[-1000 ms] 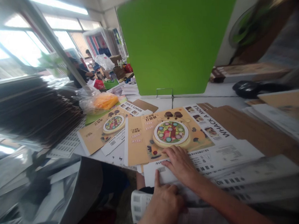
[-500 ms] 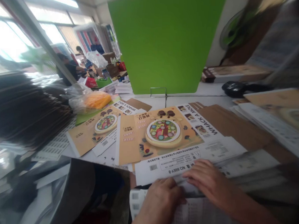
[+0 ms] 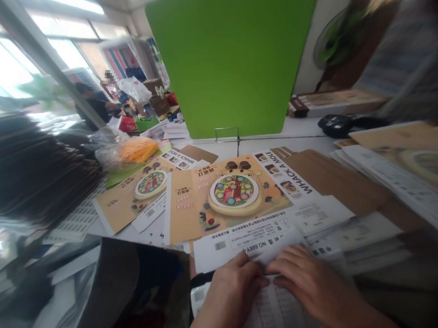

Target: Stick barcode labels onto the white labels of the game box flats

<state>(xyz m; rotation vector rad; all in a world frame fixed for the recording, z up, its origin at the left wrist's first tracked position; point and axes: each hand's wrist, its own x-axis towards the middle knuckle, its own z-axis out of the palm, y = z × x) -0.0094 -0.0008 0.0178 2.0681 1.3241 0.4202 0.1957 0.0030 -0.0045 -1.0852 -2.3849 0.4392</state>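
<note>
A white sheet printed with barcodes and rows of small text (image 3: pixel 270 313) lies low at the front, closest to me. My left hand (image 3: pixel 234 287) is closed on its upper edge, fingers bent and thumb along the paper. Beside it my right hand (image 3: pixel 304 281) is also closed at that edge, fingers and thumb together; what lies under its fingertips is hidden. Just beyond the hands lies a flat printed carton (image 3: pixel 186 221) marked WHACK A MOLE, its white flap (image 3: pixel 214 257) reaching toward my fingers.
Another flat printed carton (image 3: pixel 117 202) lies to the left. A dark stack of sheets (image 3: pixel 31 173) and a yellow bundle in plastic (image 3: pixel 139 150) are farther left. A green board (image 3: pixel 228 61) stands behind. More cartons (image 3: pixel 399 144) and a black device (image 3: pixel 334 125) are at right.
My right hand has moved slightly down, its fingers now bent and closer to the left hand at the sheet's edge. The whole view has shifted a little.
</note>
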